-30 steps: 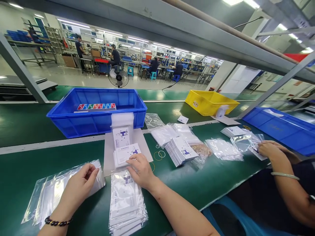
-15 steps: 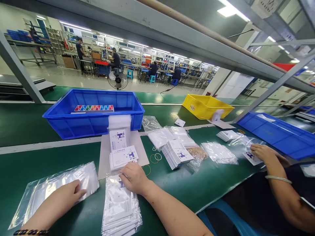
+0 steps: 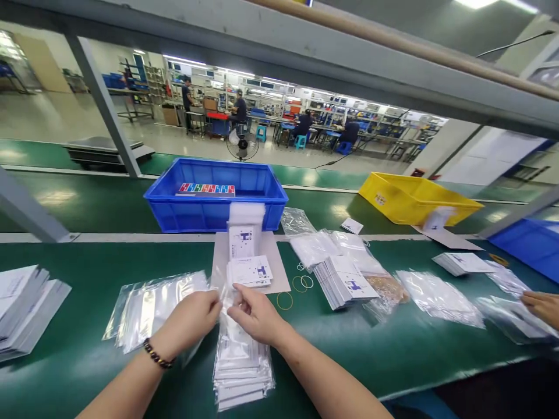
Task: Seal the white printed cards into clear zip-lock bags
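Note:
My left hand (image 3: 192,317) and my right hand (image 3: 255,314) meet over the green table, both pinching the top edge of one clear plastic bag (image 3: 227,299) between them. Under the hands lies a pile of bagged white cards (image 3: 242,364). A heap of empty clear bags (image 3: 148,305) lies just left of my left hand. Right behind the hands a stack of white printed cards (image 3: 250,271) rests on a grey cardboard sheet (image 3: 277,273).
A blue bin (image 3: 213,198) stands behind the cardboard, a yellow bin (image 3: 414,198) at the far right. More card stacks (image 3: 343,279), clear bags (image 3: 439,297) and rubber bands (image 3: 301,283) lie to the right. A co-worker's hand (image 3: 541,305) is at the right edge. White stacks (image 3: 21,308) lie far left.
My left hand left the heap of empty bags and came to the middle with one bag. My right hand rose off the bagged pile to take its edge. The view swung left.

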`<action>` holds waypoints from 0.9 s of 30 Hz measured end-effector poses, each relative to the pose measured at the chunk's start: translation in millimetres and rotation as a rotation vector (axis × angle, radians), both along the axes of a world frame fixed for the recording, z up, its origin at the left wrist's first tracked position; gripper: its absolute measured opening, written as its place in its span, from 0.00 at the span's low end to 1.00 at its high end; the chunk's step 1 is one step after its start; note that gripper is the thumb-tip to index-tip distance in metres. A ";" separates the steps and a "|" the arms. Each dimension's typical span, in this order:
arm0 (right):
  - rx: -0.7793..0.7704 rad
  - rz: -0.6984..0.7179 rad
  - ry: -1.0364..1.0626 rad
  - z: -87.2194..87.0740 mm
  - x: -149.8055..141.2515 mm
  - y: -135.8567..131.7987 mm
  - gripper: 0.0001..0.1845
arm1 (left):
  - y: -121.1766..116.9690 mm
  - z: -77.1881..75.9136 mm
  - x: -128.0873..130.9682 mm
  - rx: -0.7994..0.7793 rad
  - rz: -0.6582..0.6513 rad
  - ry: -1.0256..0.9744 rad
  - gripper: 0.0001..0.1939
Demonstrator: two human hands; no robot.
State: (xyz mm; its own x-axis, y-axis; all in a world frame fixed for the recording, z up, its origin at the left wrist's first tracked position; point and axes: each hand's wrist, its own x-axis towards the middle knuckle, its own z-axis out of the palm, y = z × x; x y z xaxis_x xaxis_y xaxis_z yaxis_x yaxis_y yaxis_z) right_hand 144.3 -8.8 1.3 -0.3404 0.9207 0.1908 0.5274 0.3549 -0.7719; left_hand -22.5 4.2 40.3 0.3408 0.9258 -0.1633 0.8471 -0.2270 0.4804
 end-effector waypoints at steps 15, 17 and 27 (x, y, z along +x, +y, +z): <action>0.306 0.015 -0.216 -20.8 -2.8 -2.6 0.24 | 7.0 -43.9 13.2 -0.297 0.308 -0.866 0.20; 0.270 -0.002 -0.132 -17.4 -4.5 -2.7 0.19 | 5.5 -45.0 13.1 -0.248 0.294 -0.826 0.19; 0.194 -0.141 -0.115 -17.9 -9.3 -3.4 0.09 | -3.8 -43.9 14.8 -0.122 0.151 -0.600 0.22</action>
State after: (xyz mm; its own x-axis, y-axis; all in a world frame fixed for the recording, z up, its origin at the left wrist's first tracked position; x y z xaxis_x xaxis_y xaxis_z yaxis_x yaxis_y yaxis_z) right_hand 135.0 -12.2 -16.5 -0.2413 0.9104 0.3361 0.6622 0.4076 -0.6288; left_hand -7.7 0.5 -3.6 0.2728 0.9577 -0.0918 0.4404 -0.0395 0.8969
